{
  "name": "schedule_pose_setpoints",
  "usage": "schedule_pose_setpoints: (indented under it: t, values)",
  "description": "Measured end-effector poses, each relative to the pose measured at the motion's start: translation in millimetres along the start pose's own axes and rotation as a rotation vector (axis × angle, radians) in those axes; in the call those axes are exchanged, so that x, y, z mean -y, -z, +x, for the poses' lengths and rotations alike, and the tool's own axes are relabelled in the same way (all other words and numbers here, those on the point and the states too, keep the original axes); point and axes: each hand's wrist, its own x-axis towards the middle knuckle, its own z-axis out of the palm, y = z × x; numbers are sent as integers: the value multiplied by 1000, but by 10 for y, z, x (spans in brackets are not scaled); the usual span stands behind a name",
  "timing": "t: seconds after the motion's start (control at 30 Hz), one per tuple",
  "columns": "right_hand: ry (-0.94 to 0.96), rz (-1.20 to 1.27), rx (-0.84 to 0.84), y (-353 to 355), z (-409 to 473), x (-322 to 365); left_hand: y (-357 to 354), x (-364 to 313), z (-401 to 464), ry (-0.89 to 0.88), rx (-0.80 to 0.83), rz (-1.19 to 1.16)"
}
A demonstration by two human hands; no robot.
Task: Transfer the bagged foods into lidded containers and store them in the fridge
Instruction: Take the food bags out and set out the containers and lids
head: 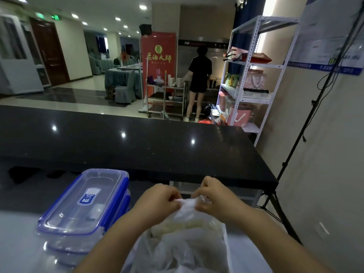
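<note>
Right, my left hand (161, 200) and right hand (214, 196) pinch the plastic bag (185, 233) knot; next, I'd untie it beside the lidded containers (86, 203)

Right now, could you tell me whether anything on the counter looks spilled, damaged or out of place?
Nothing stands out. Both hands, left and right, pinch the gathered top of the plastic bag, which looks intact with pale food inside. The stacked lidded containers sit neatly beside it, lids on, with no spill visible.
</note>
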Motion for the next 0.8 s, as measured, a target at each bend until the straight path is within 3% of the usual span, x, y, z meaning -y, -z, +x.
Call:
schedule_pose_setpoints:
  t: [0.1,0.23,0.3,0.47,0.63,0.8]
  values:
    - [26,31,-61,38,-3,11,65,-7,-23,-28,-187,-151]
    - [-233,572,-347,295,43,-54,193,86,-4,-6,-595,-313]
    - [-366,807,-425,358,31,-90,265,142,1,11,-698,-340]
    - [-385,1170,-493,496,97,-28,426,83,46,22,-648,-350]
    - [-363,1120,-700,668,204,-66,658,65,171,10,-719,-322]
    - [-522,1024,-682,486,150,-185,570,229,323,107,-624,-182]
